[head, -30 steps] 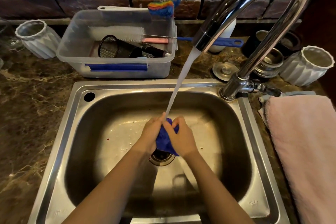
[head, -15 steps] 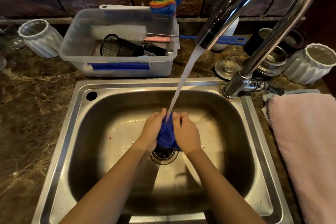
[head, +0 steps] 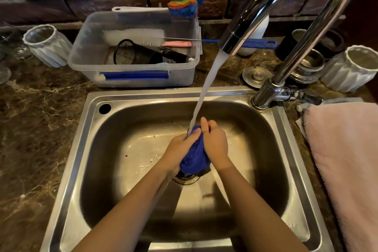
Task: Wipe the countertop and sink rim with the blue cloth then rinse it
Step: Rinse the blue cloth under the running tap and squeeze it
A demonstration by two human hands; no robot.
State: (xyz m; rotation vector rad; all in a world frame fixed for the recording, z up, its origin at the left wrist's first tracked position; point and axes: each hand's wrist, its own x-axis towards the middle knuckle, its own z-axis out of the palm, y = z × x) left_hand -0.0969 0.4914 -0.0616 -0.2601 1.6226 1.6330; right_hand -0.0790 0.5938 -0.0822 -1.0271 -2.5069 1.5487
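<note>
Crumpled blue fabric cloth (head: 195, 158) between my left hand (head: 178, 149) and right hand (head: 215, 143), both curled tightly around it.

Head camera looks steeply down into the sink (head: 163, 94), seemingly from close.

Cloth: blue cloth (head: 195, 155) bunched between left hand (head: 180, 149) and right hand (head: 214, 141)
Water: stream (head: 206, 92) hits cloth
Place: over sink (head: 86, 129) drain

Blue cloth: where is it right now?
In the head view, the blue cloth is bunched between the left hand and right hand in the sink, under the water stream, just above the drain.
</note>
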